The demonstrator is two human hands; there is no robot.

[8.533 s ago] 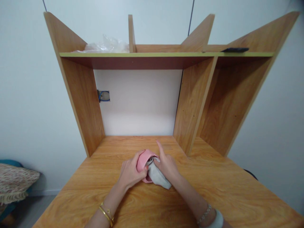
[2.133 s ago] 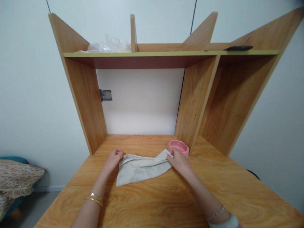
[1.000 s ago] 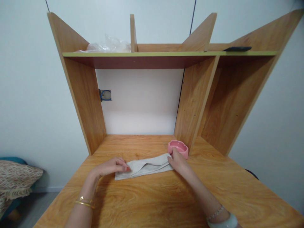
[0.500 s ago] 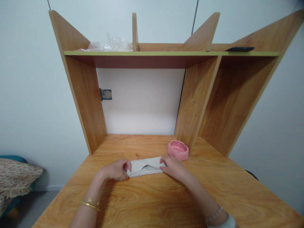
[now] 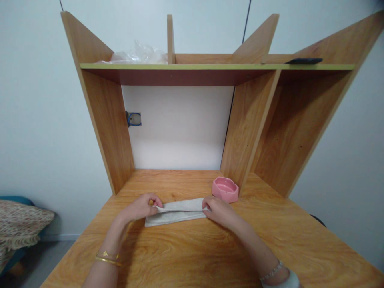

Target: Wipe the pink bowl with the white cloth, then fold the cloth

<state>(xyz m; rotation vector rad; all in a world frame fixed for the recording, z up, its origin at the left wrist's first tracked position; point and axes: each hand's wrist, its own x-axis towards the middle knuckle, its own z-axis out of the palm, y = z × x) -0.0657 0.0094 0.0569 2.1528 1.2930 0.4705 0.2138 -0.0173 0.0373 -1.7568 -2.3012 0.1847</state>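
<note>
A grey cloth (image 5: 177, 211) lies folded into a long narrow strip on the wooden desk (image 5: 192, 256). My left hand (image 5: 140, 206) pinches the strip's left end, lifting its upper layer a little. At the strip's right end my right hand (image 5: 220, 211) has its fingers curled onto the cloth and holds it. A small pink dish (image 5: 225, 189) stands just beyond my right hand, close to the upright divider panel (image 5: 244, 132).
The desk has a hutch: side panels, a top shelf (image 5: 210, 67) with a clear plastic bag (image 5: 136, 56) on the left and a dark flat object (image 5: 303, 61) on the right. A wall socket (image 5: 133, 119) sits in the back panel. A patterned cushion (image 5: 21, 224) lies far left.
Earlier both hands held the pink dish with the cloth in it. The dish now stands on the desk, and the cloth has been spread, then folded narrower; my left hand lifted its end.
</note>
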